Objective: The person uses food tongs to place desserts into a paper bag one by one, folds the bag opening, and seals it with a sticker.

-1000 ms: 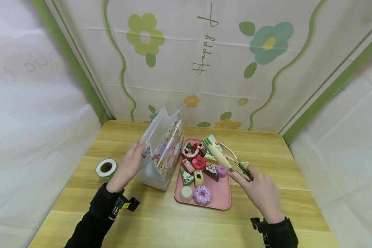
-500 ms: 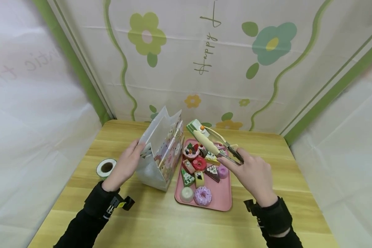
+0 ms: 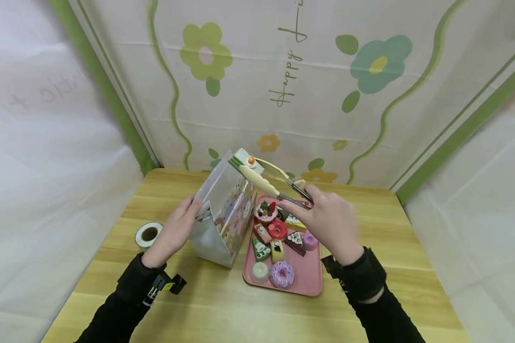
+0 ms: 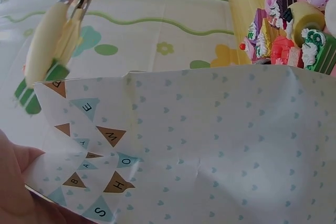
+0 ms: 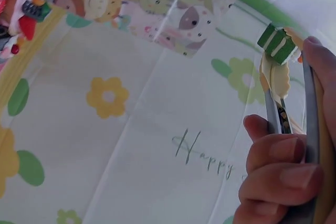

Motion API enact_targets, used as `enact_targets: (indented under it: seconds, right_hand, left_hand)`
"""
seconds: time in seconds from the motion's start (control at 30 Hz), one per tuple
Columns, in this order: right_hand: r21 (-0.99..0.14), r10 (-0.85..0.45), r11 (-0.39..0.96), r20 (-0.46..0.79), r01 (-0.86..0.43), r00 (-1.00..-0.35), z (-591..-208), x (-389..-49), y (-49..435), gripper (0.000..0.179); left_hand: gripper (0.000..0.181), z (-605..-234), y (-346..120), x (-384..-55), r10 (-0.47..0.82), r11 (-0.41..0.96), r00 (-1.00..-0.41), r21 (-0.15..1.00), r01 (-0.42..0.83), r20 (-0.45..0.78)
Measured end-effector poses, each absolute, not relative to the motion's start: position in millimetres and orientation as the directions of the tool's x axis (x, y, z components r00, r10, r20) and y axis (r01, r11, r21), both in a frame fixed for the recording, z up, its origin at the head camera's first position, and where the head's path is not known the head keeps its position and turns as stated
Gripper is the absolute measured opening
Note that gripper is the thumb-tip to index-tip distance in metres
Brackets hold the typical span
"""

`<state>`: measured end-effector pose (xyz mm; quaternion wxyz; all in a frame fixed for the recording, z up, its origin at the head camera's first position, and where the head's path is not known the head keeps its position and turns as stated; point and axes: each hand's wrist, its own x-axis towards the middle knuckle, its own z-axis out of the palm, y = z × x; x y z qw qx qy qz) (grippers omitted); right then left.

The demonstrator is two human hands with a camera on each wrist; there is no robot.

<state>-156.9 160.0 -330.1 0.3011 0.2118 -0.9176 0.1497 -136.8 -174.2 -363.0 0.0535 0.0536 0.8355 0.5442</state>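
In the head view my right hand (image 3: 328, 221) grips a pair of tongs (image 3: 258, 182) with cream tips and metal arms. Between the tips is a green-and-white toy cake slice (image 3: 243, 159) topped by an orange ball, at the upper opening of the gift bag (image 3: 212, 243). My left hand (image 3: 174, 232) holds the near left rim of this upright bag, which has cartoon animals on one side. The left wrist view shows the slice (image 4: 27, 97) partly behind the bag's edge. In the right wrist view, fingers (image 5: 281, 182) curl around the tongs.
A pink tray (image 3: 306, 281) right of the bag bears several toy sweets, among them a purple sprinkled donut (image 3: 282, 275) and a red donut (image 3: 277, 229). A roll of stickers or tape (image 3: 149, 234) lies left of my left hand. Printed curtains enclose the wooden table (image 3: 223, 314).
My right hand has carried the tongs and cake slice leftward and up, from above the tray's far end to the bag's opening. The left hand stays at the bag's rim.
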Motion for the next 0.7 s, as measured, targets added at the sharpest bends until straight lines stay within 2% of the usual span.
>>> enact_targets:
  seconds: [0.17, 0.3, 0.47, 0.6, 0.7]
  right_hand:
    - [-0.157, -0.317, 0.847, 0.618, -0.508, -0.719, -323.6, -165.6, 135.3, 0.074]
    - [-0.215, -0.296, 0.847, 0.567, -0.485, -0.769, -326.1, -169.9, 114.4, 0.065]
    - [-0.259, -0.258, 0.861, 0.52, -0.439, -0.814, -334.0, -169.6, 97.5, 0.064]
    - [-0.281, -0.224, 0.878, 0.475, -0.388, -0.851, -338.0, -165.6, 94.7, 0.063]
    - [-0.253, -0.208, 0.902, 0.453, -0.349, -0.867, -339.1, -162.2, 95.8, 0.065]
  left_hand:
    - [0.07, -361.4, -173.2, -135.8, 0.15, 0.398, -0.988, 0.917, 0.03, -0.033]
    - [0.071, -361.1, -171.5, -135.9, 0.152, 0.38, -0.988, 0.925, 0.023, -0.038]
    - [0.076, -365.7, -169.3, -139.2, 0.141, 0.38, -0.988, 0.925, -0.007, -0.065]
    - [0.076, -365.8, -169.7, -140.5, 0.129, 0.407, -0.988, 0.913, -0.025, -0.085]
    - [0.073, -365.6, -170.1, -140.6, 0.124, 0.409, -0.989, 0.912, -0.023, -0.08]
